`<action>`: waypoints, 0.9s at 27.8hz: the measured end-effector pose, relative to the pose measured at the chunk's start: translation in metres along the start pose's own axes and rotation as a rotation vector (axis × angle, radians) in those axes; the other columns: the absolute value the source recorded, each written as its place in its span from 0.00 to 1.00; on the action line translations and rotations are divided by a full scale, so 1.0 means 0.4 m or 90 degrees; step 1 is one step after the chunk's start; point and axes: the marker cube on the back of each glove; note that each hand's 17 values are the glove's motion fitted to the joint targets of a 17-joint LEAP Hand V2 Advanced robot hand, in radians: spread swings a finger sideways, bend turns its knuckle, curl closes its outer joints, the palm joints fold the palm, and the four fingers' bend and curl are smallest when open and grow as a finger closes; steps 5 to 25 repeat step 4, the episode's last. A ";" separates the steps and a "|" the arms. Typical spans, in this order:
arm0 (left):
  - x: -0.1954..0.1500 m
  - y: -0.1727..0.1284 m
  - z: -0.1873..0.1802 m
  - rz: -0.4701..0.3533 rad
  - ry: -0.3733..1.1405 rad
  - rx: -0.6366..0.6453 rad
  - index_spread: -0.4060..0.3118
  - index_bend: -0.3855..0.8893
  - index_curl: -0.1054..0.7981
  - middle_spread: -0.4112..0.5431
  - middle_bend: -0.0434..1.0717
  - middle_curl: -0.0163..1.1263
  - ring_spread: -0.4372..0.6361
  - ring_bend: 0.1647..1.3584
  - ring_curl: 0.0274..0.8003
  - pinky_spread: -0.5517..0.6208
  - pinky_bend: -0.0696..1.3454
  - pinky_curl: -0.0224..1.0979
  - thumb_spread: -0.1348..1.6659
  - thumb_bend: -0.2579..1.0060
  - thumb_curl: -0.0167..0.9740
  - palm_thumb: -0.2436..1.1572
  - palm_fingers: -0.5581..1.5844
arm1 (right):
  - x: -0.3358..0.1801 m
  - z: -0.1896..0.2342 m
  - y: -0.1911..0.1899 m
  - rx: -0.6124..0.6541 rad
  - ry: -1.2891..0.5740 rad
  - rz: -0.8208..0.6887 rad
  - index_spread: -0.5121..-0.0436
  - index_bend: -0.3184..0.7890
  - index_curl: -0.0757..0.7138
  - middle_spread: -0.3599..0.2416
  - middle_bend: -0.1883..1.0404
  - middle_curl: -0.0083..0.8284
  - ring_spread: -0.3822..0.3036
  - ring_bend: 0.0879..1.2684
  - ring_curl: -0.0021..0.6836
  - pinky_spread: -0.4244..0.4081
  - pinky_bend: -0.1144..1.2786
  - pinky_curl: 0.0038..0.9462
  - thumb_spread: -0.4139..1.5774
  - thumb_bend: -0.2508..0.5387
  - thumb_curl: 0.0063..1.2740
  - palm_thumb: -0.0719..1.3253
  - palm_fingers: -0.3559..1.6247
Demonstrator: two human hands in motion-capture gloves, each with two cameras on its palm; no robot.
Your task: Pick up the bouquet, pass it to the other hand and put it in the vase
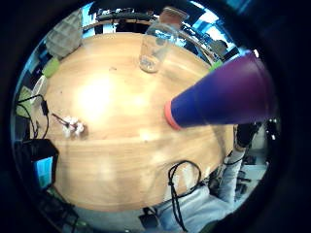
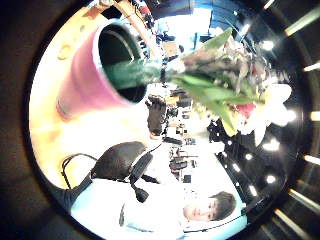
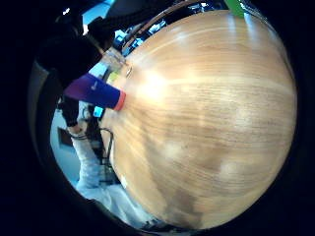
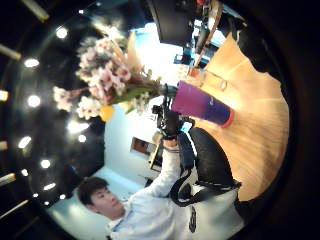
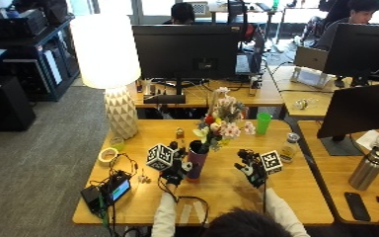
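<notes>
The tall purple tapered vase with an orange-red base (image 5: 196, 165) stands upright on the wooden table (image 5: 222, 190), and serves as reference for all positions below. The bouquet of pink, white and yellow flowers with green leaves (image 5: 221, 123) sits with its stems inside the vase mouth; blooms rise above the rim and lean away from the person.

Left hand (image 5: 171, 174): just beside the vase on the person's left side, at the level of the vase's lower body. Whether its fingers are wrapped on the vase, or touching it at all, cannot be told from these views. Left thumb-side palm view looks into the vase opening with the dark green stems entering it (image 2: 132, 73).

Right hand (image 5: 250, 170): held above the table on the vase's other side, apart from it, fingers spread and relaxed, gripping nothing. Its little-finger-side view shows bare tabletop with the vase off to one side (image 3: 96, 92).

Surroundings: clear glass bottle (image 1: 155, 46) on the table beyond the vase; green plastic cup (image 5: 262, 123) farther beyond, toward the far table edge; roll of white tape (image 5: 107, 155) well out on the left-hand side of the vase.
</notes>
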 end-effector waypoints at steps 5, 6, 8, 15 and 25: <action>-0.058 0.007 0.076 -0.063 -0.048 -0.013 0.66 0.31 0.36 0.68 0.20 0.30 0.68 0.39 0.39 0.76 0.41 0.33 0.50 0.16 0.48 0.40 0.15 | 0.012 0.007 -0.012 -0.021 0.079 -0.036 0.59 0.33 0.49 0.48 0.43 0.53 0.37 0.26 0.56 0.71 0.33 0.38 0.74 0.29 0.29 0.55 0.52; -0.058 0.007 0.076 -0.063 -0.048 -0.013 0.66 0.31 0.36 0.68 0.20 0.30 0.68 0.39 0.39 0.76 0.41 0.33 0.50 0.16 0.48 0.40 0.15 | 0.012 0.007 -0.012 -0.021 0.079 -0.036 0.59 0.33 0.49 0.48 0.43 0.53 0.37 0.26 0.56 0.71 0.33 0.38 0.74 0.29 0.29 0.55 0.52; -0.058 0.007 0.076 -0.063 -0.048 -0.013 0.66 0.31 0.36 0.68 0.20 0.30 0.68 0.39 0.39 0.76 0.41 0.33 0.50 0.16 0.48 0.40 0.15 | 0.012 0.007 -0.012 -0.021 0.079 -0.036 0.59 0.33 0.49 0.48 0.43 0.53 0.37 0.26 0.56 0.71 0.33 0.38 0.74 0.29 0.29 0.55 0.52; -0.058 0.007 0.076 -0.063 -0.048 -0.013 0.66 0.31 0.36 0.68 0.20 0.30 0.68 0.39 0.39 0.76 0.41 0.33 0.50 0.16 0.48 0.40 0.15 | 0.012 0.007 -0.012 -0.021 0.079 -0.036 0.59 0.33 0.49 0.48 0.43 0.53 0.37 0.26 0.56 0.71 0.33 0.38 0.74 0.29 0.29 0.55 0.52; -0.058 0.007 0.076 -0.063 -0.048 -0.013 0.66 0.31 0.36 0.68 0.20 0.30 0.68 0.39 0.39 0.76 0.41 0.33 0.50 0.16 0.48 0.40 0.15 | 0.012 0.007 -0.012 -0.021 0.079 -0.036 0.59 0.33 0.49 0.48 0.43 0.53 0.37 0.26 0.56 0.71 0.33 0.38 0.74 0.29 0.29 0.55 0.52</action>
